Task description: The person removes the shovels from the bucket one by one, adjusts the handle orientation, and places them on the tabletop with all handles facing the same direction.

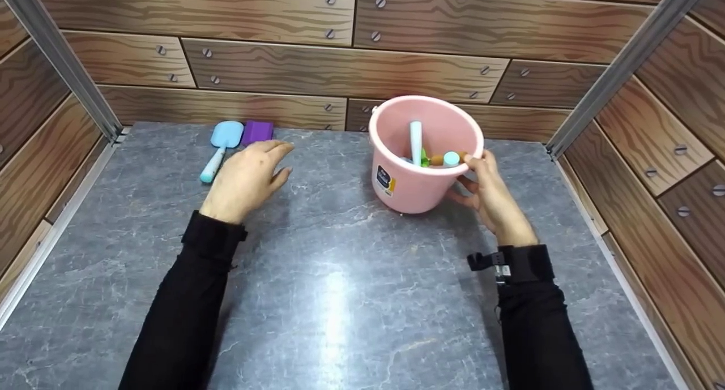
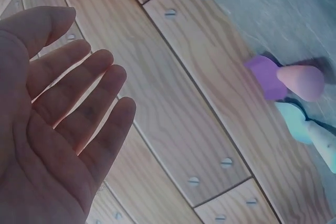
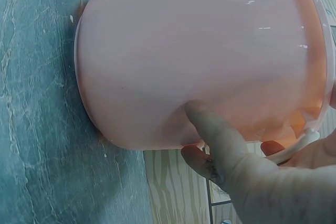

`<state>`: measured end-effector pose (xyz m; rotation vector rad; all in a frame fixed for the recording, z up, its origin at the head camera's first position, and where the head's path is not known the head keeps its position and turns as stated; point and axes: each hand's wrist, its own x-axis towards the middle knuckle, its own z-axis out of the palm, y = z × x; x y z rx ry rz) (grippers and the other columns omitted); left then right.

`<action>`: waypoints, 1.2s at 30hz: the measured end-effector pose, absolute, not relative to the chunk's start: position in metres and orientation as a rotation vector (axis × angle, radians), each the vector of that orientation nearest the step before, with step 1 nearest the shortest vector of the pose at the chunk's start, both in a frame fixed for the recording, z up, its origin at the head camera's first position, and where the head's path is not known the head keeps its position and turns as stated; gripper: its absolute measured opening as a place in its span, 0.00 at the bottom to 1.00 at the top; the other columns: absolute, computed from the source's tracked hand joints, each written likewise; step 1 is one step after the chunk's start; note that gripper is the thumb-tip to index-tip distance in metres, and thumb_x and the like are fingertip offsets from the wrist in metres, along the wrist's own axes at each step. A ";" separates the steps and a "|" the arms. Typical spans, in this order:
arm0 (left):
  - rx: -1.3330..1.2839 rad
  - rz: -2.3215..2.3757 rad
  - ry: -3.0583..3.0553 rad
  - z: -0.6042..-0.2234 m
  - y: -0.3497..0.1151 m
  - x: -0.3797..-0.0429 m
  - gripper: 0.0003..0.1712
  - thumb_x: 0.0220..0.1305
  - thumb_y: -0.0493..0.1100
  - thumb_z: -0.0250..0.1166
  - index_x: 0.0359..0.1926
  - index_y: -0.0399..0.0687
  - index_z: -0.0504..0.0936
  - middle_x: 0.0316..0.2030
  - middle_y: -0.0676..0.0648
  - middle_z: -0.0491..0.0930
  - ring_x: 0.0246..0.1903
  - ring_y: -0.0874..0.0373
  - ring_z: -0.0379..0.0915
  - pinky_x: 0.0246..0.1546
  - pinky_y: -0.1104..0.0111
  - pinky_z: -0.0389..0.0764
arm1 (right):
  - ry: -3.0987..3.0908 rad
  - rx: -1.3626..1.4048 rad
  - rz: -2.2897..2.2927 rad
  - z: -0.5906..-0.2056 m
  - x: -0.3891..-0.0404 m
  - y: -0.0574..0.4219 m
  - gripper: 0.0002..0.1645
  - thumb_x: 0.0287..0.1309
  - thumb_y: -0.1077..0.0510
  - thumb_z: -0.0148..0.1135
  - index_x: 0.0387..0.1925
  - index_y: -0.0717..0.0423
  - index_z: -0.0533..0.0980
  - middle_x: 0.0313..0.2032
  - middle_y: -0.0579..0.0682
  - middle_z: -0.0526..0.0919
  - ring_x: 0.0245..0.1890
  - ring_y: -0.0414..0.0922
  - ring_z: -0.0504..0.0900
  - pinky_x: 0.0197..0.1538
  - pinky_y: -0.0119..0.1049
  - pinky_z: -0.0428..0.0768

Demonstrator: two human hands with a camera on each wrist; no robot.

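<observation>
Our right grip point(image 1: 495, 200) holds the pink bucket point(image 1: 412, 193) by its rim point(image 1: 430, 171), right of centre on the far desk point(image 1: 391, 305); our left grip point(image 1: 246, 178) is empty, relaxed. We judge the bucket light, stiff, smooth, safest by that rim.

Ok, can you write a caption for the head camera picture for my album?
Right hand holds a pink bucket; left hand hovers near a blue toy shovel and a purple toy shovel.

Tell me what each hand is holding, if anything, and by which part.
The right hand holds the pink bucket on its right side, by the rim and outer wall; the left hand holds nothing.
</observation>
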<state>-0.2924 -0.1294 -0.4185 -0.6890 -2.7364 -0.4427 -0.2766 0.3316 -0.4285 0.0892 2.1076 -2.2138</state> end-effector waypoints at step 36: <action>-0.960 -0.468 -2.630 -0.385 -0.045 -0.283 0.30 0.87 0.46 0.70 0.82 0.43 0.81 0.78 0.38 0.85 0.79 0.39 0.83 0.83 0.47 0.83 | 2.118 0.088 -2.204 -0.428 -0.276 0.333 0.42 0.87 0.43 0.47 0.89 0.50 0.46 0.77 0.54 0.52 0.91 0.67 0.59 0.88 0.64 0.76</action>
